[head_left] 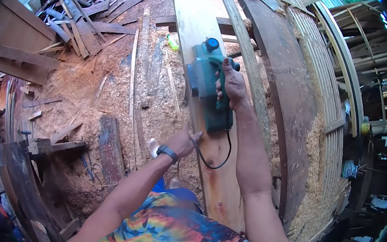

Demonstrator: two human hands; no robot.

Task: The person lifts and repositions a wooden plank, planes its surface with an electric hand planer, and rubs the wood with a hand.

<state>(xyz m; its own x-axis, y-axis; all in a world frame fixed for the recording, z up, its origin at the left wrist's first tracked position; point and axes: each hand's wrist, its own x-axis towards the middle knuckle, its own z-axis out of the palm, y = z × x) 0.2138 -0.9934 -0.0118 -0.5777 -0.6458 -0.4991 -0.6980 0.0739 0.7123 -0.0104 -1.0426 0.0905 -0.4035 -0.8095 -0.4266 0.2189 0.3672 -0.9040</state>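
A long pale plank [220, 182] runs from the top of the view down to my body. On it rests a green electric planer [207, 77] with a black round knob at its front. My right hand [232, 83] is wrapped round the planer's handle. Behind the tool, at the plank's left edge, my left hand [184, 141] has its thumb and fingers around the black power cord [205, 163], which loops back from the planer's rear. A dark watch sits on my left wrist.
Wood shavings [80, 97] cover the ground. A pile of scrap strips [78, 19] lies at the upper left. A wide dark board [287, 84] and ribbed strips [323, 84] lie on the right. A narrow batten [247, 55] runs beside the plank.
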